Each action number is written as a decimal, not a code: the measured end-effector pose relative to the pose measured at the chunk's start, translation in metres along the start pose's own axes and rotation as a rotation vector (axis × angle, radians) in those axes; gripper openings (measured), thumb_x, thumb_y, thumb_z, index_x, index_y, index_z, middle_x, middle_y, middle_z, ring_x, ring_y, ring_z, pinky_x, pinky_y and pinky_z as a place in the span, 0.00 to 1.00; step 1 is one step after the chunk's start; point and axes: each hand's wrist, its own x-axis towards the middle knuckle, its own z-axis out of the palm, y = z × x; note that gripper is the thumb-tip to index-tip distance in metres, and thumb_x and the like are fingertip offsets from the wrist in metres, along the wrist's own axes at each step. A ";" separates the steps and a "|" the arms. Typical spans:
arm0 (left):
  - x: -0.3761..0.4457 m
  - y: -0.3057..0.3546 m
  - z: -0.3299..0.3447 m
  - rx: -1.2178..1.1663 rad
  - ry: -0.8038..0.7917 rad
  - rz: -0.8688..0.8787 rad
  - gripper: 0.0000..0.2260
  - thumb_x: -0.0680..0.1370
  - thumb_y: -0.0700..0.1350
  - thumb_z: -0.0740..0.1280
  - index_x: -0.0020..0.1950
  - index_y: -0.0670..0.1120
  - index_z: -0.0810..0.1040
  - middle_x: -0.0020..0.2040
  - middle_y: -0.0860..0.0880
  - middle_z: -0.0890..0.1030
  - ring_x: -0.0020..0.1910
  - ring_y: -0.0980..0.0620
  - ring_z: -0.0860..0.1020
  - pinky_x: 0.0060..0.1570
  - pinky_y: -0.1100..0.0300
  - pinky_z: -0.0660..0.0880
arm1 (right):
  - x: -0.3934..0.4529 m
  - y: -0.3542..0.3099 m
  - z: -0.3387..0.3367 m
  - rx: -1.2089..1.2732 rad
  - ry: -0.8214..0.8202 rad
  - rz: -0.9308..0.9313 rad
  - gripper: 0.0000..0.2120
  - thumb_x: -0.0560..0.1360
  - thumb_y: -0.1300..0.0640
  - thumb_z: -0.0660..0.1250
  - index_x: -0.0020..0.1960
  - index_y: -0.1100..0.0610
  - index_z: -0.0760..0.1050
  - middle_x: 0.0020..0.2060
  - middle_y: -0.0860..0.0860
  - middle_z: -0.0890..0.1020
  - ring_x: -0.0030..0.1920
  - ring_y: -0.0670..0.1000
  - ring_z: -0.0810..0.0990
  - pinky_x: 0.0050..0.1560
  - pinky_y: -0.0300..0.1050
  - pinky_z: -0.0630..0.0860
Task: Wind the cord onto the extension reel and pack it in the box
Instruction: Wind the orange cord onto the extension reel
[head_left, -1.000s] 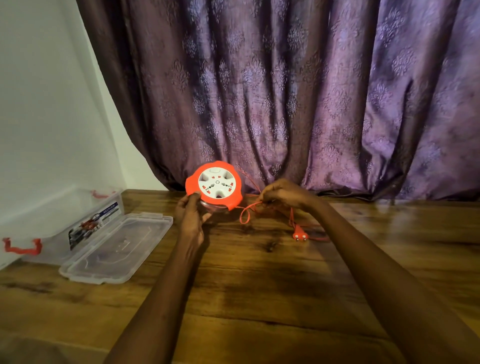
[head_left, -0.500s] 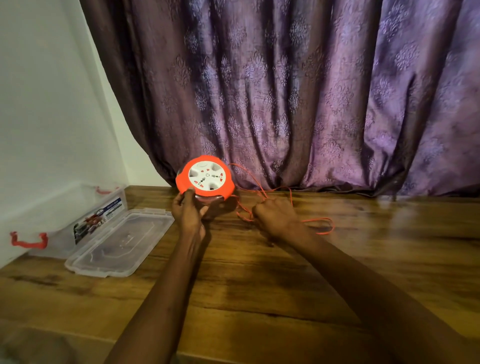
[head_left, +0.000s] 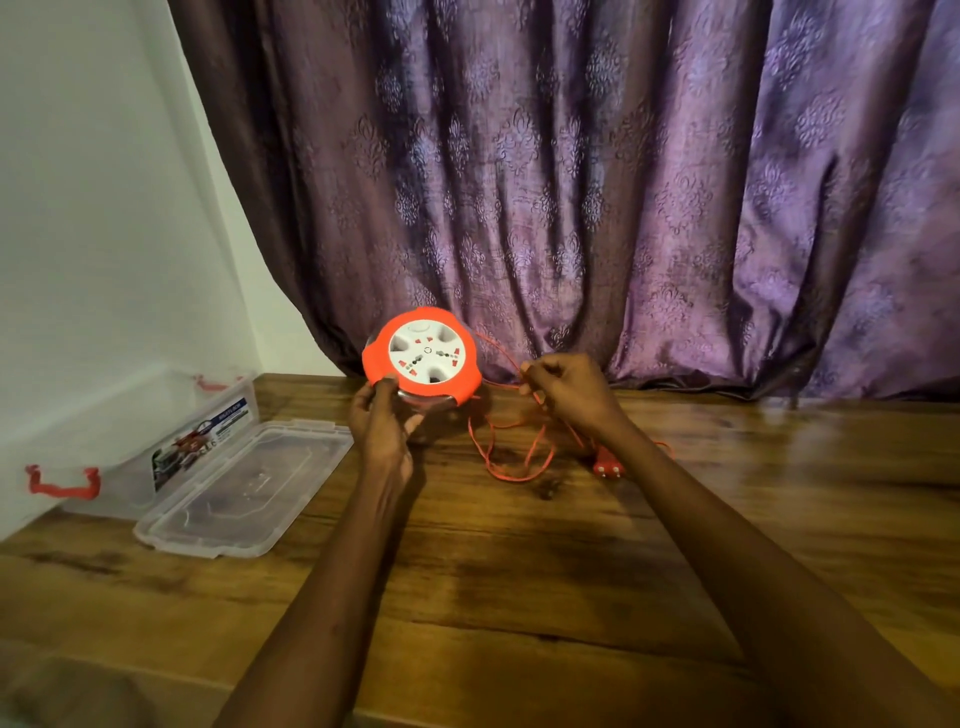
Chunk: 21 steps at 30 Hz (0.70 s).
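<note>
An orange extension reel (head_left: 422, 353) with a white socket face is held tilted above the wooden table, its face toward me. My left hand (head_left: 382, 423) grips it from below at its lower left edge. My right hand (head_left: 563, 391), just right of the reel, pinches the thin orange cord (head_left: 511, 452). Loose loops of cord lie on the table between my hands. The orange plug (head_left: 609, 464) rests on the table beside my right wrist. The clear plastic box (head_left: 140, 441) with red latches stands at the far left.
The box's clear lid (head_left: 244, 486) lies flat on the wooden table (head_left: 519, 571), right of the box. A purple patterned curtain (head_left: 597, 182) hangs along the table's far edge. A white wall (head_left: 93, 208) borders the left side.
My right hand has lifted from the table and moved up beside the reel with the cord. The plug has come back into view near my right wrist. The reel has turned slightly.
</note>
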 end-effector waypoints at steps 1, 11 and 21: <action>0.000 -0.001 0.000 0.015 -0.018 0.004 0.17 0.78 0.42 0.70 0.66 0.40 0.78 0.59 0.42 0.84 0.54 0.44 0.84 0.44 0.51 0.83 | 0.003 0.000 -0.001 -0.198 0.023 -0.122 0.08 0.78 0.55 0.66 0.49 0.55 0.84 0.40 0.52 0.86 0.35 0.49 0.79 0.36 0.41 0.72; 0.005 -0.007 -0.001 0.206 -0.233 0.046 0.11 0.80 0.39 0.67 0.62 0.39 0.78 0.35 0.53 0.81 0.27 0.60 0.75 0.24 0.66 0.71 | 0.022 -0.031 -0.003 -1.148 -0.244 -0.795 0.25 0.73 0.54 0.59 0.69 0.42 0.72 0.71 0.55 0.72 0.65 0.59 0.73 0.56 0.53 0.68; 0.014 -0.001 -0.006 0.438 -0.311 0.099 0.07 0.79 0.41 0.69 0.54 0.39 0.81 0.30 0.57 0.76 0.28 0.61 0.73 0.36 0.58 0.73 | 0.019 -0.038 -0.012 -1.357 -0.344 -1.108 0.26 0.77 0.60 0.50 0.67 0.41 0.73 0.68 0.57 0.75 0.58 0.58 0.79 0.50 0.50 0.74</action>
